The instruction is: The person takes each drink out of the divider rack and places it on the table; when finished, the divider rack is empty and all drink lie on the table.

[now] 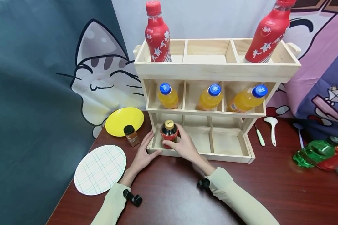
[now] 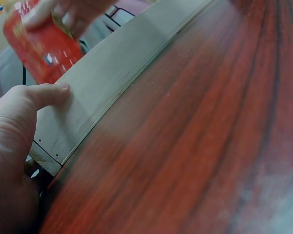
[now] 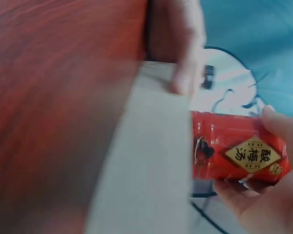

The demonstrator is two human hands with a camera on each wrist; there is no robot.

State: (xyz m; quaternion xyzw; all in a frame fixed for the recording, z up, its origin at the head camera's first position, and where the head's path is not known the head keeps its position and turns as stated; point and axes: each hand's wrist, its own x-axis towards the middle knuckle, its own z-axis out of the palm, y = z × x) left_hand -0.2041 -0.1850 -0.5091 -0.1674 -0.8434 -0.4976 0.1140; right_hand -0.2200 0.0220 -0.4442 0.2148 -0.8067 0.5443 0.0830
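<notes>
In the head view my right hand (image 1: 186, 145) grips a dark drink bottle (image 1: 169, 132) with a gold cap, thumb in front and fingers behind. It stands upright in the left compartment of the rack's bottom tier. The right wrist view shows the bottle's red label (image 3: 234, 148) with a yellow diamond. My left hand (image 1: 143, 155) rests against the bottom left corner of the wooden rack (image 1: 217, 72), fingers straight along its side. Its thumb (image 2: 51, 95) lies on the front board (image 2: 107, 68) in the left wrist view.
Red bottles (image 1: 158, 37) stand on the top tier, orange drinks (image 1: 169, 97) on the middle one. At left lie a yellow plate (image 1: 124, 122), a spice jar (image 1: 131, 136) and a checked plate (image 1: 99, 170). To the right are a white ladle (image 1: 272, 131) and a green bottle (image 1: 314, 152).
</notes>
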